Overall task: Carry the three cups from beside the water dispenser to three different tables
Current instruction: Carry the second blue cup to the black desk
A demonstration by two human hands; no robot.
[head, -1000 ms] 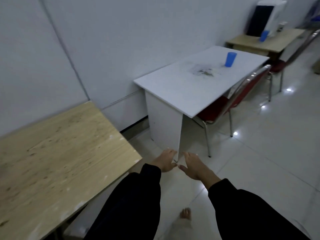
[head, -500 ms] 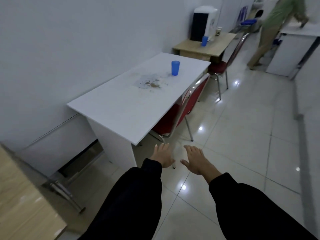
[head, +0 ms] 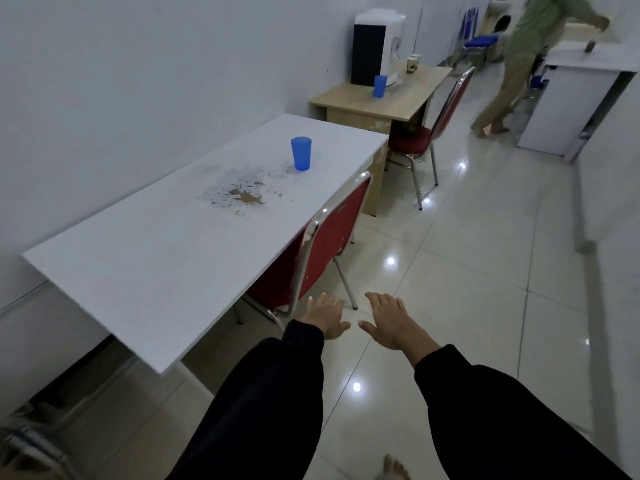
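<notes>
Left hand (head: 325, 318) and right hand (head: 391, 322) hang empty, fingers spread, over the floor. One blue cup (head: 301, 153) stands upright on the white surface (head: 145, 265) at 11 o'clock; a second cup (head: 379, 86) stands beside the water dispenser (head: 375, 50) at 12 o'clock. The third cup is outside the view.

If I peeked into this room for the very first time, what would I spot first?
Probably the bright blue cup standing alone on the long white table, beside a patch of worn, stained surface. Next, a second blue cup on the wooden table in front of the water dispenser. Close up, two empty hands, left and right, reach forward above the shiny floor.
</notes>
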